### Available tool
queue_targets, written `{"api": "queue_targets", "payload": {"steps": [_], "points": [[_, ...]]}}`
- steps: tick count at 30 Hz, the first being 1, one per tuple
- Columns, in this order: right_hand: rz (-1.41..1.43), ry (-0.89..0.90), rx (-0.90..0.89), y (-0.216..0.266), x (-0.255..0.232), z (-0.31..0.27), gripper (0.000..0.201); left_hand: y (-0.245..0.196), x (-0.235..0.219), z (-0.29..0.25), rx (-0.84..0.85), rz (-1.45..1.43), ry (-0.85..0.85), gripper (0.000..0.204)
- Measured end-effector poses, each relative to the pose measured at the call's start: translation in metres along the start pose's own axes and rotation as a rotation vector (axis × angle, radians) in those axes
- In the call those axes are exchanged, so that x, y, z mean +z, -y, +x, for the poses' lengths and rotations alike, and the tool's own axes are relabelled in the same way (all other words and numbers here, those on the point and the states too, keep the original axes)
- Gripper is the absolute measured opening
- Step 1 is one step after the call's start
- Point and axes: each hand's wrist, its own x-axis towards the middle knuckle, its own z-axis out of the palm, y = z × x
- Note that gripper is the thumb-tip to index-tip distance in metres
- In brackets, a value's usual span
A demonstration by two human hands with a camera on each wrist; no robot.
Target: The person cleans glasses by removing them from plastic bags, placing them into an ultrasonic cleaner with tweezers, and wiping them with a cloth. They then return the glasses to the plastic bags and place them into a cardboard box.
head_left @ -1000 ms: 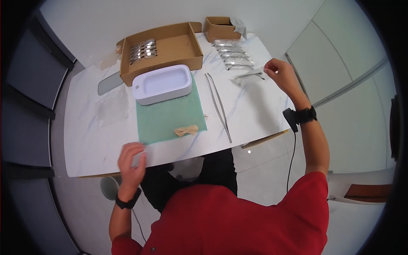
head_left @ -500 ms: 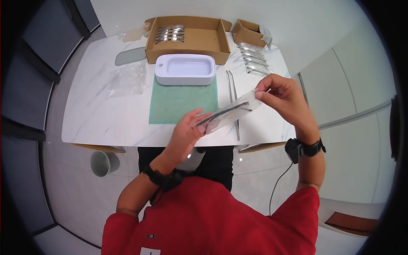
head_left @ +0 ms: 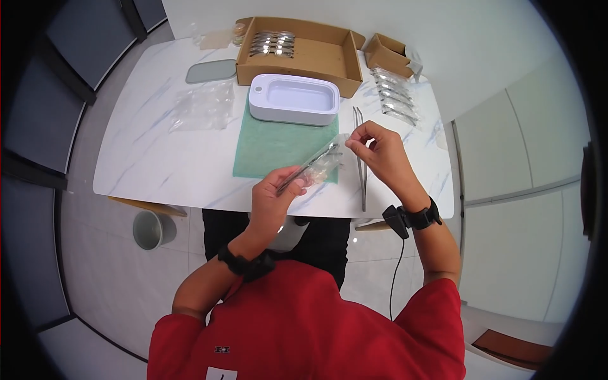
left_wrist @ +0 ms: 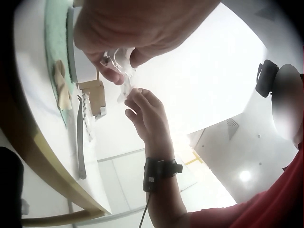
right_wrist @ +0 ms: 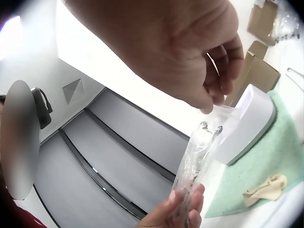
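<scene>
A clear plastic sleeve (head_left: 320, 163) with dark-armed glasses inside is held up over the front of the green cloth (head_left: 266, 147). The left hand (head_left: 273, 197) grips its lower left end, thumb on top. At the upper right end, the right hand (head_left: 380, 151) pinches the sleeve's edge between thumb and fingertips. From the right wrist view, the sleeve (right_wrist: 194, 154) slants between the right hand (right_wrist: 190, 57) above and the left hand (right_wrist: 175, 209) below. In the left wrist view the sleeve (left_wrist: 124, 71) is partly covered by the fingers.
Behind the cloth stands a lavender-white basin (head_left: 294, 116). An open cardboard box (head_left: 323, 54) holds several glasses, with more bagged glasses (head_left: 396, 95) to its right. Long tweezers (head_left: 362, 171) lie beside the cloth. A beige cloth (right_wrist: 265, 190) rests on the green one. Empty bags (head_left: 202, 106) lie left.
The right hand has brought the bagged glasses from the table's right side to the front middle. The left hand has come up and taken the other end. The head view has shifted.
</scene>
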Motion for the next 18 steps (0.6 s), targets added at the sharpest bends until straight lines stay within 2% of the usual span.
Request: {"api": "queue_targets", "payload": {"steps": [5,8,11,14,18], "points": [[0.435,0.181,0.146,-0.013,-0.003,0.006,0.011,0.006,-0.012,0.005,0.01,0.059,-0.028,0.029],[0.646,0.273,0.201,-0.006,-0.007,0.003,0.012,0.004,-0.016,0.009,-0.006,0.052,-0.007,0.029],[0.666,0.302,0.191,-0.005,-0.01,-0.001,0.012,0.005,-0.022,0.012,-0.053,-0.002,0.033,0.028],[0.558,0.33,0.194,-0.014,-0.016,-0.002,0.011,-0.001,-0.026,0.01,-0.097,-0.035,0.114,0.027],[0.6,0.411,0.108,-0.033,-0.014,-0.004,0.013,-0.004,-0.026,0.009,-0.146,-0.033,0.19,0.027]]}}
